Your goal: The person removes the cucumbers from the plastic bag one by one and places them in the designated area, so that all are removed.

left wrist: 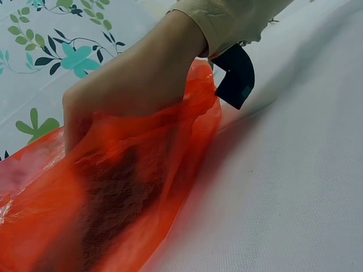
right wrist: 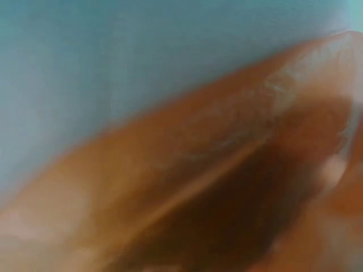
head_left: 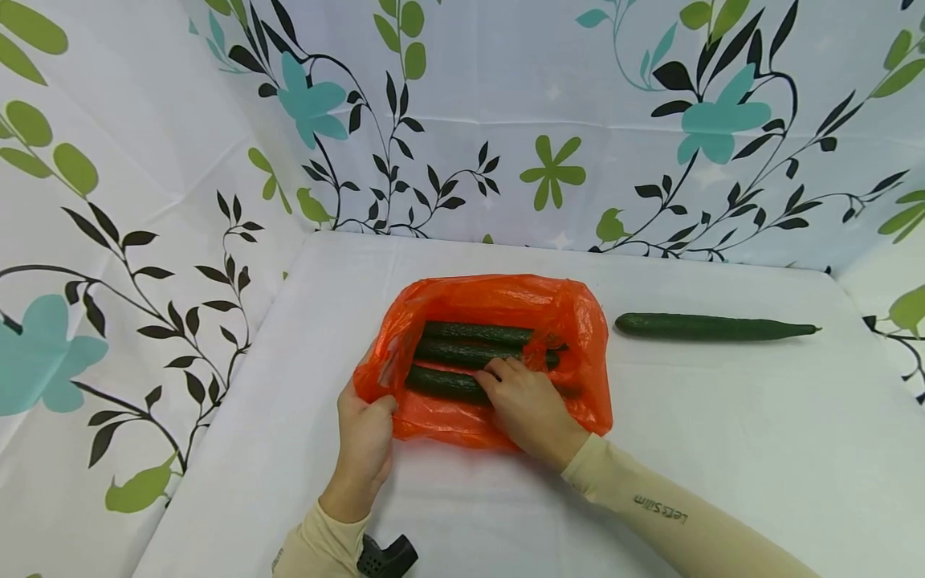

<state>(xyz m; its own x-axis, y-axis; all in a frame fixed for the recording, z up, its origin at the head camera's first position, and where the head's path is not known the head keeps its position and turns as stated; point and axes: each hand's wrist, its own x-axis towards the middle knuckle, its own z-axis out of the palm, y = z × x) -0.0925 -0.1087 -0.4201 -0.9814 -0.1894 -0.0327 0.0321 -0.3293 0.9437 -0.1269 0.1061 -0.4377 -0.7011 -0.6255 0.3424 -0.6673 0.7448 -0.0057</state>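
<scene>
An orange-red plastic bag (head_left: pixel 499 285) lies with its mouth open on the white table. Inside it, three dark green cucumbers (head_left: pixel 470 353) rest side by side. My left hand (head_left: pixel 364 441) grips the bag's left rim, thumb over the film. Reaching in over the near rim, my right hand (head_left: pixel 531 413) has its fingers bent around the nearest cucumber (head_left: pixel 444 384). The left wrist view shows that right hand (left wrist: pixel 127 79) from the side, its fingertips hidden by the bag film (left wrist: pixel 153 170). Blur covers much of the right wrist view, where the bag film (right wrist: pixel 227 113) fills the foreground.
Another cucumber (head_left: pixel 711 327) lies on the table to the right of the bag. The white cloth-covered table (head_left: pixel 723 449) meets a leaf-patterned curtain (head_left: pixel 491 120) at the back and left. A black wrist mount (head_left: pixel 388 556) sits by the left sleeve.
</scene>
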